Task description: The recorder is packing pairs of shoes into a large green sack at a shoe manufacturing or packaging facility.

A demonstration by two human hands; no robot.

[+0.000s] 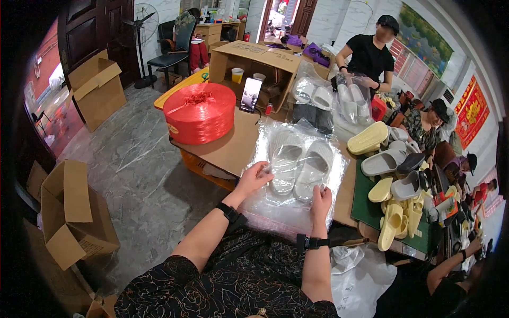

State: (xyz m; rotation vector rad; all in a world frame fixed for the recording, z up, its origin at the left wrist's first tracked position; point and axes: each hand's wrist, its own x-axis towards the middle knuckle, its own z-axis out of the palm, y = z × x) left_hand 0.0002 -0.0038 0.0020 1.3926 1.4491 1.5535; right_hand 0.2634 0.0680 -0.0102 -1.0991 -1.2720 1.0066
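Head view: grey slippers (299, 164) hazy behind glare-streaked clear bag (265, 204), both hands' fingertips partly hidden.

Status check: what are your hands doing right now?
Left hand and right hand pinch clear plastic bag holding pale grey foam slippers. Red twine spool sits apart.

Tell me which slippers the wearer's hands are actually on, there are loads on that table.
The pale grey pair inside the clear plastic bag, gripped by left hand and right hand. The yellow slippers and others lie loose, unbagged, further right.
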